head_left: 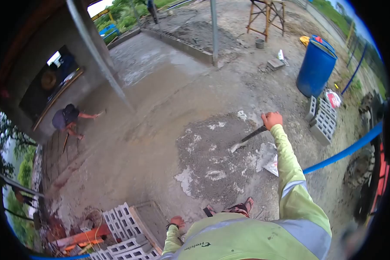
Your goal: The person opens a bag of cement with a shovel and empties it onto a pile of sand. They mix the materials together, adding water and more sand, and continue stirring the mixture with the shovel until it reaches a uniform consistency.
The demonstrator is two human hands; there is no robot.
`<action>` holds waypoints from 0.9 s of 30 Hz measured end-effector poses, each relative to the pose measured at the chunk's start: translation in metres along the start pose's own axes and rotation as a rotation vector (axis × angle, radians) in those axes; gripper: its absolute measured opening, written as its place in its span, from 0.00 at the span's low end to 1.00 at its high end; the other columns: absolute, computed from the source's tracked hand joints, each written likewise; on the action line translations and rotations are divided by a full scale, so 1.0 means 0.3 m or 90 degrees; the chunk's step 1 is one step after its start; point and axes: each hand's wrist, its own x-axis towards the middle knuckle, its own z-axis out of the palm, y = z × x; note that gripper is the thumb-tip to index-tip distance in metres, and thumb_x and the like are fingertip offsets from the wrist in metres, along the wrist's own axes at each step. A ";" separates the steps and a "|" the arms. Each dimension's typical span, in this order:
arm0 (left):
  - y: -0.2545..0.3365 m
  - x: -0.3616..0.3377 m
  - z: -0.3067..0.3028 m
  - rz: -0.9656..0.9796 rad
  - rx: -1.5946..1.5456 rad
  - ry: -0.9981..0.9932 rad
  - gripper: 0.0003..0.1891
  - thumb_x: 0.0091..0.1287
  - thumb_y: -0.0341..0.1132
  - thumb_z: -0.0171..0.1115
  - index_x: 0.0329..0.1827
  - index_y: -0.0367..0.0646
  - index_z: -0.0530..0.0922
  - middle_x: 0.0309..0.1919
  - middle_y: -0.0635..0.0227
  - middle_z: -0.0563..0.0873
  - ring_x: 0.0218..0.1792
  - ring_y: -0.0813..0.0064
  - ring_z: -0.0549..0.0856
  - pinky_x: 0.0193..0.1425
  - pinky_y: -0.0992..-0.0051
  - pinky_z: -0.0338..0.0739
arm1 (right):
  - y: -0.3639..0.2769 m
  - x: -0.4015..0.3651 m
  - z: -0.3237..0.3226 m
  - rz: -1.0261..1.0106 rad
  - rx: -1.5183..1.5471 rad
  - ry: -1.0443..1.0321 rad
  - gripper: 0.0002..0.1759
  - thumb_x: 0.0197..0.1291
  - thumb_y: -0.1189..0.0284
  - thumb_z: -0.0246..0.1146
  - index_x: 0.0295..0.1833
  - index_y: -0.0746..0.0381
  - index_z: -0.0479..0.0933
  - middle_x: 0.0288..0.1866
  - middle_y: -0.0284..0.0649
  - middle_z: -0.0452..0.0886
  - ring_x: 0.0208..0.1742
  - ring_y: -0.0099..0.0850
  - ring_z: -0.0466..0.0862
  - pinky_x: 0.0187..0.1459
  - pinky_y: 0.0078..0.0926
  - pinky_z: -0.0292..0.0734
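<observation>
My right hand [271, 120] is closed round the upper end of a dark tool handle [254, 134], with the arm stretched forward. The handle slants down left to a pale blade [235, 147], which rests at the grey mortar mix [208, 151] spread on the ground. Low in the view, my left hand [177, 222] hangs near my waist, beside the wooden-edged board [149, 219]; its fingers are too small to make out clearly. A torn white bag [271, 164] lies at the right edge of the mix.
A co-worker [67, 117] crouches at the left on the wet floor. Hollow blocks [123, 223] are stacked at lower left, more blocks [323, 121] at right. A blue barrel [316, 67], a blue hose [346, 151], a metal post [214, 30] and a wooden trestle [268, 19] stand or lie around.
</observation>
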 end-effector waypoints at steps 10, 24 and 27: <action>0.072 -0.049 0.000 0.047 0.074 -0.014 0.18 0.69 0.33 0.49 0.61 0.40 0.69 0.47 0.49 0.83 0.40 0.55 0.86 0.39 0.61 0.83 | -0.010 -0.022 -0.039 0.027 0.026 0.005 0.23 0.59 0.52 0.54 0.22 0.56 0.82 0.20 0.43 0.81 0.29 0.46 0.81 0.47 0.39 0.74; 0.129 -0.080 0.026 0.052 0.084 0.013 0.19 0.68 0.32 0.51 0.60 0.33 0.72 0.50 0.49 0.82 0.48 0.53 0.84 0.48 0.62 0.80 | 0.006 -0.053 -0.058 0.015 0.040 0.002 0.23 0.57 0.53 0.55 0.21 0.57 0.82 0.21 0.42 0.82 0.31 0.47 0.78 0.41 0.40 0.74; 0.115 -0.024 0.007 0.067 0.120 -0.042 0.19 0.70 0.35 0.48 0.63 0.41 0.66 0.47 0.49 0.82 0.38 0.55 0.86 0.36 0.58 0.84 | 0.012 -0.057 -0.049 0.009 0.036 0.013 0.23 0.57 0.53 0.55 0.21 0.57 0.82 0.20 0.42 0.81 0.30 0.47 0.78 0.41 0.41 0.74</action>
